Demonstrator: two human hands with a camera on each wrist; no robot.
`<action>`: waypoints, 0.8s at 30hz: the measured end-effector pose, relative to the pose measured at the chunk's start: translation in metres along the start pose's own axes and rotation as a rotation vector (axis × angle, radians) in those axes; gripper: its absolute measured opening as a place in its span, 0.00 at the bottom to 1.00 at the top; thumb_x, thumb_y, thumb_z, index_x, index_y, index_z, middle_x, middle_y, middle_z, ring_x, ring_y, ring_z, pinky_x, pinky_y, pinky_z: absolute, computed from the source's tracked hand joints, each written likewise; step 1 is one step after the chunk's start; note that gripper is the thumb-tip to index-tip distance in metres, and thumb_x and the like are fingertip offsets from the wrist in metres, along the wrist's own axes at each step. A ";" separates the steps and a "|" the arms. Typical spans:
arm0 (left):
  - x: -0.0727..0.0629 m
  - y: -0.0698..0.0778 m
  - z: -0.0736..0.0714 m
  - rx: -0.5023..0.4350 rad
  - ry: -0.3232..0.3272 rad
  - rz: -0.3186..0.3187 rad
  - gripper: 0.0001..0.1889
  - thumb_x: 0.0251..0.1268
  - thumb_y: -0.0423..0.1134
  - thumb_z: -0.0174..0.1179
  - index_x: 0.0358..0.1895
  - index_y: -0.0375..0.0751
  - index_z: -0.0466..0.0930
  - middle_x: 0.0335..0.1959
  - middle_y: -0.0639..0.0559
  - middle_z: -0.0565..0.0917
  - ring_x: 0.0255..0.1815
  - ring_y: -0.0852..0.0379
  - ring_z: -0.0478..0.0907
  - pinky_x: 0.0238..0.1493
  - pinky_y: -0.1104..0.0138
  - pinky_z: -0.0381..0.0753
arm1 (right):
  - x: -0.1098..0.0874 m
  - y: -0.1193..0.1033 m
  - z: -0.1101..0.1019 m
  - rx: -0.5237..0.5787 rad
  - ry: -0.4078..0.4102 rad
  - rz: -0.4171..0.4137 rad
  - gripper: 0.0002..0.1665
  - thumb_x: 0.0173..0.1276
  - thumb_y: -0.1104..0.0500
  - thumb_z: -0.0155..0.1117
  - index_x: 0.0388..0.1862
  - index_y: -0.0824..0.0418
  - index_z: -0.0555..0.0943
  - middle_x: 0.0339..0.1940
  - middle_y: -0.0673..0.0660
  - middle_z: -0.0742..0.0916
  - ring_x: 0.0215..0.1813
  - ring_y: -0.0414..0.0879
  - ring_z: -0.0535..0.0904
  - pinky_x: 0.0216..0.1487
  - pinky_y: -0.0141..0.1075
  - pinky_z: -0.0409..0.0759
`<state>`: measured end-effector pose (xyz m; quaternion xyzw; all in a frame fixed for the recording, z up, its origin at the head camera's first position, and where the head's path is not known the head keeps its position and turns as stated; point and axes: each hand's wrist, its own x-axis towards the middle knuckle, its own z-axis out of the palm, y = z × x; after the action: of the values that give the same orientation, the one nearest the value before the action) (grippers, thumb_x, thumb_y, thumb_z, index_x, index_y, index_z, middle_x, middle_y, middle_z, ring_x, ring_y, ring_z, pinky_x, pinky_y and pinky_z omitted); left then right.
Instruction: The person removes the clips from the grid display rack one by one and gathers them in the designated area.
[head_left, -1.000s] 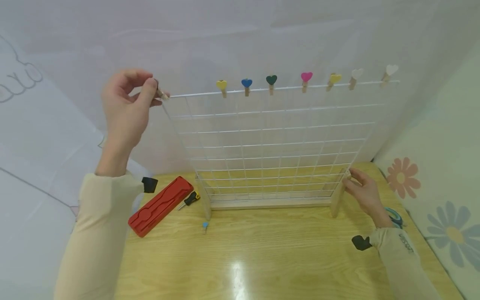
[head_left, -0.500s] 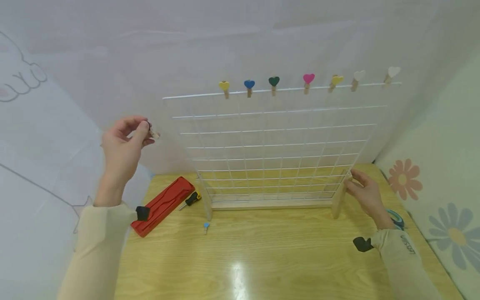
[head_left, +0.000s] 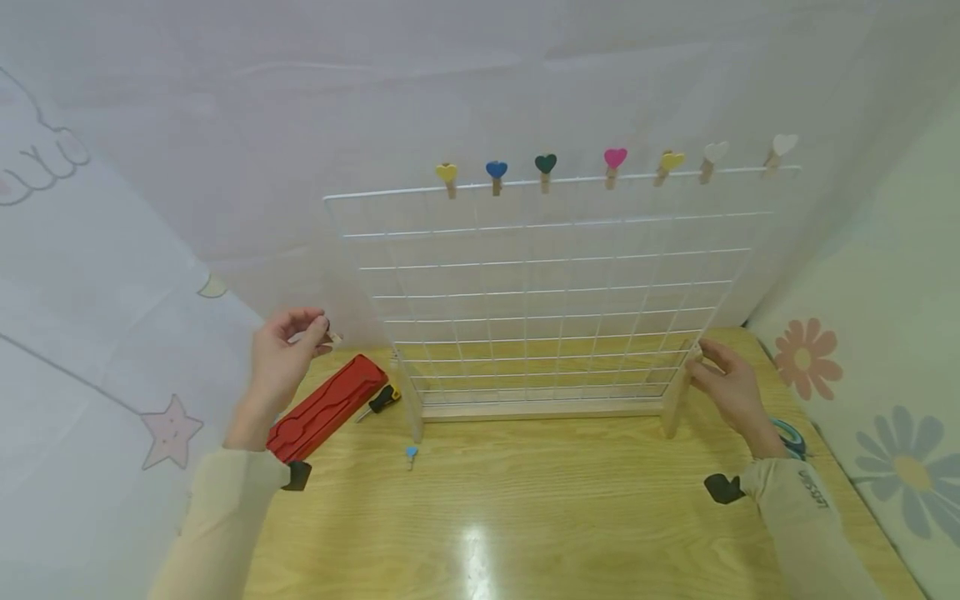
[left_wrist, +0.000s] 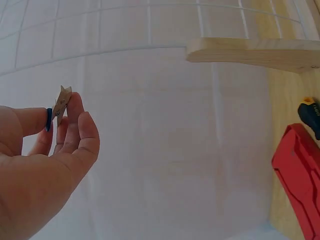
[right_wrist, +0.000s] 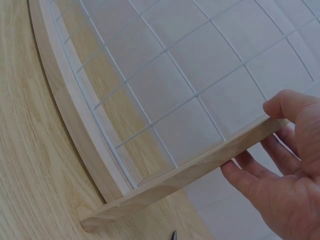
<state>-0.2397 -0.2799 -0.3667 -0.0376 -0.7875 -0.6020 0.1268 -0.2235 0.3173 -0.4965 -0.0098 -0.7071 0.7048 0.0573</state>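
My left hand [head_left: 279, 360] pinches a small wooden clothespin [left_wrist: 61, 105] between thumb and fingers, left of the white wire grid [head_left: 525, 268] and apart from it. A dark blue piece [left_wrist: 49, 120] on the clothespin shows under the thumb. At the other side, my right hand [head_left: 729, 392] grips the upper part of the wooden side post [right_wrist: 185, 172] that holds the grid upright. Along the grid's top wire sit several heart clothespins, among them a yellow one [head_left: 447, 173], a dark green one [head_left: 546, 163] and a pink one [head_left: 616, 157].
A blue-heart clothespin [head_left: 411, 453] lies on the wooden table [head_left: 570, 500] in front of the left post. Behind the left sleeve are a red tray [head_left: 330, 406] and a black-and-yellow screwdriver [head_left: 381, 401]. Teal-handled scissors [head_left: 791, 437] lie by the right wrist. White cloth hangs behind.
My left hand has come away from the grid's upper left corner and dropped well down, still pinching the clothespin. My right hand stays on the post.
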 end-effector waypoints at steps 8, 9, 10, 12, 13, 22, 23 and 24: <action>-0.016 -0.041 0.005 0.133 -0.032 -0.079 0.16 0.71 0.39 0.55 0.53 0.28 0.73 0.39 0.52 0.79 0.33 0.64 0.82 0.36 0.72 0.82 | 0.000 0.001 0.001 -0.026 -0.006 0.017 0.36 0.71 0.67 0.56 0.72 0.75 0.53 0.69 0.74 0.60 0.45 0.27 0.79 0.45 0.26 0.79; -0.018 -0.046 0.006 0.138 -0.031 -0.088 0.16 0.72 0.39 0.55 0.53 0.28 0.73 0.40 0.50 0.78 0.32 0.64 0.82 0.35 0.72 0.82 | 0.000 0.000 0.001 -0.031 -0.008 0.019 0.36 0.71 0.66 0.56 0.72 0.75 0.53 0.70 0.75 0.59 0.44 0.27 0.79 0.45 0.26 0.79; -0.020 -0.051 0.007 0.143 -0.027 -0.094 0.16 0.72 0.39 0.54 0.53 0.28 0.73 0.41 0.48 0.78 0.31 0.64 0.82 0.34 0.71 0.83 | 0.000 0.000 0.001 -0.041 -0.009 0.017 0.36 0.71 0.66 0.56 0.72 0.75 0.53 0.70 0.75 0.59 0.44 0.27 0.79 0.45 0.26 0.79; -0.023 -0.063 0.010 0.153 -0.008 -0.104 0.16 0.72 0.39 0.55 0.53 0.28 0.73 0.42 0.45 0.78 0.31 0.66 0.81 0.33 0.72 0.82 | -0.001 0.000 0.000 -0.048 -0.006 0.016 0.36 0.71 0.66 0.56 0.72 0.75 0.53 0.70 0.75 0.60 0.44 0.27 0.79 0.45 0.25 0.79; -0.025 -0.069 0.012 0.156 0.007 -0.106 0.16 0.71 0.38 0.55 0.53 0.28 0.73 0.43 0.43 0.78 0.30 0.66 0.81 0.32 0.71 0.82 | -0.001 0.000 0.000 -0.048 -0.005 0.013 0.36 0.71 0.66 0.56 0.72 0.75 0.53 0.69 0.74 0.61 0.44 0.27 0.79 0.45 0.25 0.79; -0.046 -0.128 0.025 0.193 0.040 -0.213 0.15 0.70 0.39 0.57 0.52 0.33 0.75 0.43 0.41 0.79 0.35 0.67 0.75 0.32 0.69 0.82 | -0.002 0.001 0.000 0.015 -0.017 -0.018 0.37 0.69 0.68 0.58 0.71 0.76 0.54 0.56 0.49 0.73 0.45 0.28 0.80 0.44 0.26 0.79; -0.048 -0.133 0.026 0.194 0.035 -0.229 0.15 0.70 0.40 0.57 0.52 0.33 0.75 0.43 0.42 0.79 0.35 0.66 0.76 0.32 0.68 0.82 | -0.001 0.001 0.000 0.017 -0.019 -0.027 0.37 0.69 0.68 0.58 0.71 0.76 0.54 0.56 0.47 0.73 0.45 0.29 0.80 0.44 0.26 0.79; -0.051 -0.138 0.028 0.188 0.030 -0.244 0.15 0.70 0.40 0.57 0.52 0.33 0.75 0.43 0.42 0.80 0.34 0.65 0.76 0.33 0.67 0.82 | -0.001 0.001 0.000 0.019 -0.021 -0.034 0.37 0.69 0.68 0.58 0.71 0.76 0.54 0.55 0.46 0.73 0.45 0.29 0.80 0.44 0.26 0.79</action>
<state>-0.2241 -0.2863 -0.5159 0.0796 -0.8370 -0.5371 0.0672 -0.2223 0.3168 -0.4978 0.0101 -0.7008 0.7106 0.0620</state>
